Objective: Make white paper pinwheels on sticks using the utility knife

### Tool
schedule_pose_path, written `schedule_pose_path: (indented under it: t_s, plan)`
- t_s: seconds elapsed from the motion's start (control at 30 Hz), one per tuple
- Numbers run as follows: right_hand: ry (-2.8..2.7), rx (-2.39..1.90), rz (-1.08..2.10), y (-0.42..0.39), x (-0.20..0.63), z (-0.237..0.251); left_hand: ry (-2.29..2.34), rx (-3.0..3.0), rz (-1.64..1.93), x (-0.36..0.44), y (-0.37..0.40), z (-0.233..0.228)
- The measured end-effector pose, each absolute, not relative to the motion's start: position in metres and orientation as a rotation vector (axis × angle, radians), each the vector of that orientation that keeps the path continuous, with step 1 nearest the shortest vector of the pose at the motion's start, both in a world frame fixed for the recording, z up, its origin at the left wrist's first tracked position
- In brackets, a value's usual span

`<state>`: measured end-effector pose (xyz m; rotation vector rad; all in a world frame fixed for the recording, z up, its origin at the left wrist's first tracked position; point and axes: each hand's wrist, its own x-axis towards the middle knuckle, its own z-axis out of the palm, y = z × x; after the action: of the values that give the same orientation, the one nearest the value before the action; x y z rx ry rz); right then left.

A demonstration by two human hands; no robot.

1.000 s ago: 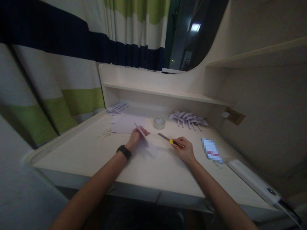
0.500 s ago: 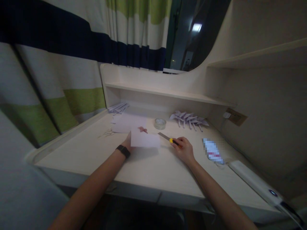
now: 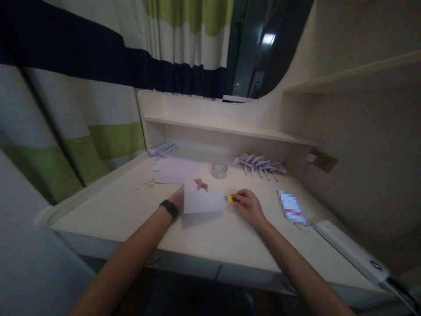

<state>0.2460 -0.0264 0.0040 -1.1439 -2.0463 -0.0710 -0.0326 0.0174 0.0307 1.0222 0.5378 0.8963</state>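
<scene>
My left hand (image 3: 179, 198), with a dark watch (image 3: 169, 209) on its wrist, grips a folded white sheet of paper (image 3: 204, 203) held above the desk. Its fingertips show past the paper's far edge; the rest of the fingers are behind the sheet. My right hand (image 3: 249, 206) is closed around a yellow and black utility knife (image 3: 233, 199). The knife points left, and its blade is mostly out of sight at the paper's right edge, apparently behind or inside the fold.
White paper (image 3: 179, 169) lies behind my left hand, near rolled paper sticks (image 3: 162, 149) and thin strips (image 3: 147, 183). A clear tape roll (image 3: 219, 170) stands mid-desk. Paper pinwheels (image 3: 259, 165), a pixelated phone-like object (image 3: 292, 207) and a white power strip (image 3: 350, 251) are on the right.
The paper and my left hand have shifted slightly right and nearer to me. The knife has moved left, so its blade, fully visible before, is now mostly hidden by the paper.
</scene>
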Motion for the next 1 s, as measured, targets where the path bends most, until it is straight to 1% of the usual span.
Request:
schedule_pose_path:
  t_s: [0.3,0.6,0.8,1.0]
  plan:
    - [-2.051,-1.092,-0.008,-0.027,0.243,0.005,0.576,1.109,0.931,-0.031,0.006,0.045]
    - [-2.094,-1.146,-0.081,-0.027,0.245,0.008,0.518,1.156,0.87,-0.035,0.009,0.035]
    - [-2.099,-1.154,-0.088,-0.029,0.243,0.01,0.525,1.181,0.892,-0.034,0.006,0.035]
    - [-2.084,-1.181,-0.078,-0.031,0.243,0.01,0.54,1.196,0.823,-0.035,0.012,0.03]
